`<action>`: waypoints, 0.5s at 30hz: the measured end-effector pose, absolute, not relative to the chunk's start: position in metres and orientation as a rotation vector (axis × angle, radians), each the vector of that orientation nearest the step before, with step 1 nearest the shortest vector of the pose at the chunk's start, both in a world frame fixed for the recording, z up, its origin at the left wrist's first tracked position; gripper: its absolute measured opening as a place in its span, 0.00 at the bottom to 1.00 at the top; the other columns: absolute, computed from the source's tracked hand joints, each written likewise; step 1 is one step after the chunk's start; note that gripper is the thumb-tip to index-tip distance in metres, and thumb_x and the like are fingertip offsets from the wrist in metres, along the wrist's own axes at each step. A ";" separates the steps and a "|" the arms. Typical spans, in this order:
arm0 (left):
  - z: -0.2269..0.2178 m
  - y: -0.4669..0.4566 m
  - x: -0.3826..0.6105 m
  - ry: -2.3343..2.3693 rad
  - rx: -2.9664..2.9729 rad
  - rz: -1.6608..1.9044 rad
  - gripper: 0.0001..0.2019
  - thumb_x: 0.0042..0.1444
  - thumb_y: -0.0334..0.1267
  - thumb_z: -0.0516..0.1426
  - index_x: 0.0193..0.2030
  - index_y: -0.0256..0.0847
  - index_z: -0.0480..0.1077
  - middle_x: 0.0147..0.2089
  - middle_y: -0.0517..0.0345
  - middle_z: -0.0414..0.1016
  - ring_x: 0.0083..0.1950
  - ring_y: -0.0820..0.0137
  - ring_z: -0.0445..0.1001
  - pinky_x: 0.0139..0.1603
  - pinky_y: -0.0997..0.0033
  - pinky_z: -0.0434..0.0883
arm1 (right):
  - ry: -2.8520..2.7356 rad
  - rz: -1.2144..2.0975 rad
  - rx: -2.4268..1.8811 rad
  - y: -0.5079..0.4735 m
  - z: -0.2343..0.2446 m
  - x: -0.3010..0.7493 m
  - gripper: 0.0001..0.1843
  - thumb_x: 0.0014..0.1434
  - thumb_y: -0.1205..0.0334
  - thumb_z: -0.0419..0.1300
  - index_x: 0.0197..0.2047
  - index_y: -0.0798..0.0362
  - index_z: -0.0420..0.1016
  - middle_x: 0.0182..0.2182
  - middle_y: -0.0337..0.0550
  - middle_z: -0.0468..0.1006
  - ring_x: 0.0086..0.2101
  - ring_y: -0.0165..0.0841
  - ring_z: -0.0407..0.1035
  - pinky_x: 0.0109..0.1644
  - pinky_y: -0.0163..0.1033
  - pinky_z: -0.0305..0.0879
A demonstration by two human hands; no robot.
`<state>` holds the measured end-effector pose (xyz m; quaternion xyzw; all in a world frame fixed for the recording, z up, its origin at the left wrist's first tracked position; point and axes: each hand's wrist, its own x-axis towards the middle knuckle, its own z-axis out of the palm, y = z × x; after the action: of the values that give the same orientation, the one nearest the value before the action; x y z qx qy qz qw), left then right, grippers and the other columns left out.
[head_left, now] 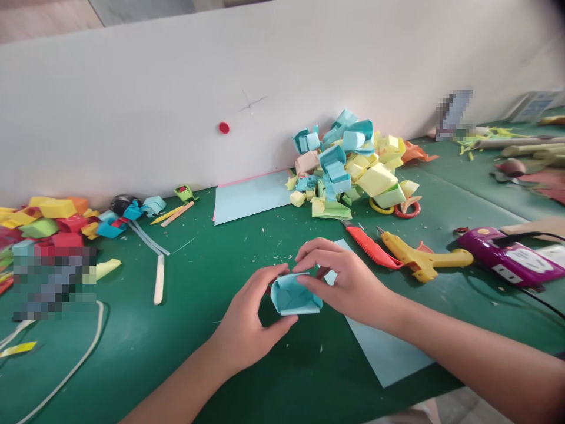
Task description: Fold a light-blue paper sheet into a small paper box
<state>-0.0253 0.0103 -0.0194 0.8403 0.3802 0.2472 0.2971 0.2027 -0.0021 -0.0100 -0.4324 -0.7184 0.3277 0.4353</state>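
A small folded light-blue paper box (295, 296) is held between both hands just above the green table (212, 353). My left hand (251, 321) pinches its left side with thumb and fingers curled round it. My right hand (342, 277) grips its top right edge, fingers bent over the rim. Under my right forearm lies a flat light-blue paper sheet (388, 353). A second blue sheet (251, 197) lies farther back against the white wall.
A heap of folded blue and yellow paper boxes (348, 168) sits at the wall. A red utility knife (371, 247), yellow glue gun (421, 259) and purple power strip (507, 256) lie to the right. More coloured boxes (48, 221) and a white cable (75, 359) lie left.
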 end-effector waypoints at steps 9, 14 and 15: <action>-0.032 0.003 -0.026 0.963 2.291 0.678 0.37 0.59 0.38 0.64 0.71 0.50 0.52 0.65 0.46 0.69 0.55 0.58 0.77 0.55 0.55 0.78 | -2.149 0.434 -1.392 -0.003 -0.006 0.204 0.10 0.56 0.73 0.61 0.40 0.50 0.78 0.36 0.42 0.80 0.39 0.38 0.72 0.39 0.40 0.63; -0.033 0.002 -0.024 0.903 2.292 0.697 0.36 0.59 0.36 0.64 0.71 0.52 0.52 0.64 0.48 0.70 0.55 0.58 0.76 0.56 0.55 0.77 | -2.345 0.233 -1.482 -0.003 -0.009 0.203 0.08 0.54 0.75 0.58 0.33 0.52 0.74 0.29 0.41 0.77 0.32 0.35 0.70 0.32 0.38 0.53; -0.034 0.002 -0.024 0.898 2.280 0.706 0.37 0.59 0.35 0.64 0.71 0.52 0.52 0.64 0.48 0.70 0.55 0.58 0.76 0.57 0.55 0.77 | -2.373 0.203 -1.473 -0.003 -0.009 0.203 0.08 0.54 0.75 0.58 0.32 0.52 0.73 0.28 0.41 0.76 0.31 0.34 0.69 0.31 0.38 0.51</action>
<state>-0.0240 0.0021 -0.0338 0.8552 0.3368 0.2648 0.2917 0.2025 -0.0030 -0.0092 -0.5185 -0.8350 0.0715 0.1698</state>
